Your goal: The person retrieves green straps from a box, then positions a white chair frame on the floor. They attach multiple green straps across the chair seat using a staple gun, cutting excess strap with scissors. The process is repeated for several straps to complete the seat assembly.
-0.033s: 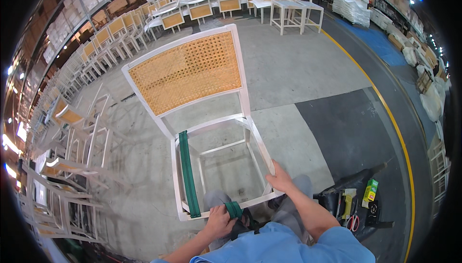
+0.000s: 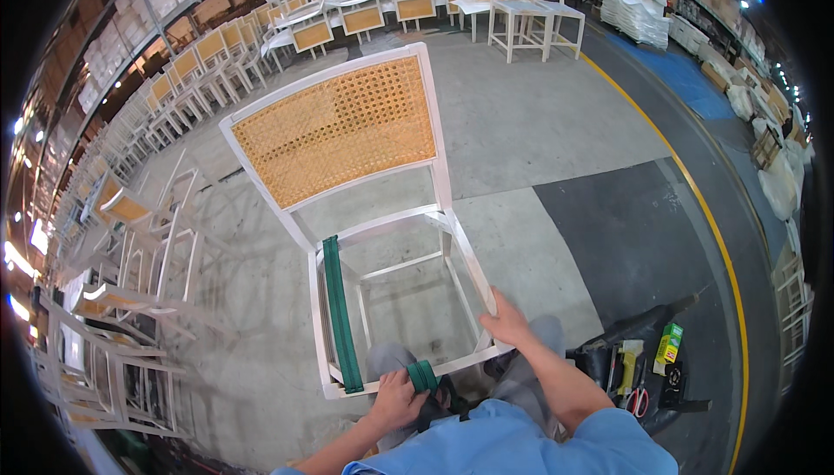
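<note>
In front of me stands a white chair frame (image 2: 469, 262) with a woven cane back panel (image 2: 339, 123) and an open seat. One green webbing strap (image 2: 341, 314) runs front to back along the seat's left side. Over the front rail lies a second piece of green webbing (image 2: 423, 377); its lower end is lost among dark shapes by my lap. My left hand (image 2: 398, 399) is closed at that rail, against the second piece, its grip partly hidden. My right hand (image 2: 506, 320) grips the right seat rail near the front corner.
To the right, a dark low stand (image 2: 599, 362) bears a yellow-handled tool (image 2: 628, 366), red-handled scissors (image 2: 638, 403) and a green-yellow box (image 2: 668, 349). More chair frames (image 2: 148, 301) stand on the left. Rows of chairs (image 2: 360, 19) fill the back. A yellow floor line (image 2: 725, 258) curves along the right.
</note>
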Tool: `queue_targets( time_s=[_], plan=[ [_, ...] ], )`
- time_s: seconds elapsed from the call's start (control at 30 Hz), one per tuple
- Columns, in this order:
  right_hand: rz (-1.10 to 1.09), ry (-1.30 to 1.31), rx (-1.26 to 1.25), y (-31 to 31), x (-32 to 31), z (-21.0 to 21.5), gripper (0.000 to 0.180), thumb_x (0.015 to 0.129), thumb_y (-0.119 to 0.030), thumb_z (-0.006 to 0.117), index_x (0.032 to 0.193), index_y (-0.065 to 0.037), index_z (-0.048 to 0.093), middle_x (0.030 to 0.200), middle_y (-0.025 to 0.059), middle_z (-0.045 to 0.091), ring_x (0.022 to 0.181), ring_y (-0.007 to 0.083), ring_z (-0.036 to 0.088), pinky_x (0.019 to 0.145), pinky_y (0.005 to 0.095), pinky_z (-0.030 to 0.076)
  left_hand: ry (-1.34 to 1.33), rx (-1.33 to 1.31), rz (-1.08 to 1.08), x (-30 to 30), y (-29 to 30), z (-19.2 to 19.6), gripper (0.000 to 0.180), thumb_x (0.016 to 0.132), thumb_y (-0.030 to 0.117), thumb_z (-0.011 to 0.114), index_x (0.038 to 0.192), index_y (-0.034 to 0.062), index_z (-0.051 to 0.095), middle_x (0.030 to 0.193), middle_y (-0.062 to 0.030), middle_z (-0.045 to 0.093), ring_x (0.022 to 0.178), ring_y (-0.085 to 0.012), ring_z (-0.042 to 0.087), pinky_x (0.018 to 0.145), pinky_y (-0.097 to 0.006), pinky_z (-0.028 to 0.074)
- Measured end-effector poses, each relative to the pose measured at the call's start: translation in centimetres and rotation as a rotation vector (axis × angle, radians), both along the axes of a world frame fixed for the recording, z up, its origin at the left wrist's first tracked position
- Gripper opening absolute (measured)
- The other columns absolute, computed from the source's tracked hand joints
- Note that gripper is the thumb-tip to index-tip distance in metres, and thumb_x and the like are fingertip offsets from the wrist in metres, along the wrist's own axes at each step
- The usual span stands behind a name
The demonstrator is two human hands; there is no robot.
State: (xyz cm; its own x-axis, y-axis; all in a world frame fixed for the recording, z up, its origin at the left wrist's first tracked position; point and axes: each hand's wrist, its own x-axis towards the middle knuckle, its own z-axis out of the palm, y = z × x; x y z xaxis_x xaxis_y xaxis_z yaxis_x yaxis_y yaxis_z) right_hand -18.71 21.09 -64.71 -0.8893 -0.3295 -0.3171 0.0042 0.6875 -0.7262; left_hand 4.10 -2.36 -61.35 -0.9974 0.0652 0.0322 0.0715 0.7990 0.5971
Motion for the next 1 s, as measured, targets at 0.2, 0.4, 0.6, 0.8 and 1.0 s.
queue_targets(
  time_s=[0.2,0.4,0.6,0.8,1.0],
  plan=[
    [0.121,0.125,-0.359,2.3,2.8,4.0,0.051,0.1,-0.028,0.071,0.142,-0.003,0.056,0.122,0.0177,0.066,0.116,0.0272,0.064,0.098,0.0409,0.051,-0.08,0.528,0.276,-5.2,2.6,6.2,0.021,0.101,0.017,0.065,0.118,0.0057,0.07,0.102,-0.0173,0.074,0.092,-0.0283,0.071,0.081,-0.042,0.055],
    [0.19,-0.307,-0.917,0.6,9.5,12.2,0.02,0.103,-0.017,0.071,0.113,0.0,0.065,0.101,0.0021,0.069,0.095,0.0085,0.064,0.081,0.0281,0.051,-0.015,1.095,0.229,-8.6,5.1,11.8,0.024,0.108,0.014,0.059,0.127,0.0017,0.067,0.112,-0.007,0.077,0.1,-0.0148,0.069,0.088,-0.034,0.055],
    [0.222,-0.34,-0.713,3.9,13.8,10.9,0.014,0.099,-0.005,0.072,0.111,0.0,0.067,0.096,0.0004,0.07,0.09,0.0059,0.064,0.081,0.0254,0.053,-0.138,1.566,0.3,-7.5,4.7,13.5,0.022,0.108,0.014,0.059,0.127,0.0043,0.065,0.113,-0.0131,0.077,0.097,-0.0182,0.073,0.087,-0.036,0.06],
    [0.179,-0.307,-0.762,4.7,13.9,9.8,0.032,0.101,-0.01,0.07,0.13,0.002,0.067,0.11,0.0048,0.074,0.096,0.0091,0.067,0.086,0.0266,0.054,-0.157,1.435,0.286,-4.5,6.5,10.6,0.021,0.107,0.013,0.062,0.124,0.0025,0.069,0.11,-0.0108,0.076,0.099,-0.0165,0.072,0.088,-0.035,0.059],
    [0.068,-0.123,-0.737,0.9,11.0,14.6,0.024,0.101,-0.013,0.069,0.12,0.002,0.069,0.104,0.0029,0.074,0.091,0.0083,0.066,0.08,0.0273,0.054,-0.181,1.208,0.237,-2.7,8.1,8.2,0.026,0.107,0.013,0.063,0.129,-0.0003,0.069,0.111,-0.0033,0.073,0.102,-0.0117,0.066,0.09,-0.031,0.055]
  ],
)
